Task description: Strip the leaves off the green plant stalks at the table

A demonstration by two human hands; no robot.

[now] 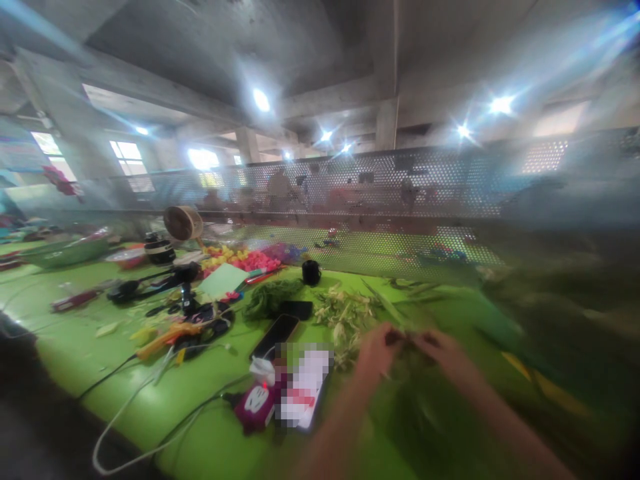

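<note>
My left hand (381, 348) and my right hand (436, 347) meet above the green table (200, 433), fingertips close together. Both have their fingers closed in a pinch. Whatever lies between them is small and blurred, so I cannot make it out. Beside and behind my left hand spreads a pile of pale yellow-green leafy pieces (345, 317). A long green leaf-like strip (384, 301) lies just beyond my fingers. Dark green, blurred material (420, 407) sits below my hands.
Left of my hands lie a lit phone (307, 390), a dark phone (275, 335) and a purple device (256, 405) with cables. Further left is an orange glue gun (167, 339). A black cup (311, 272) stands before the perforated metal partition (360, 247). A large dark bundle (565, 300) occupies the right.
</note>
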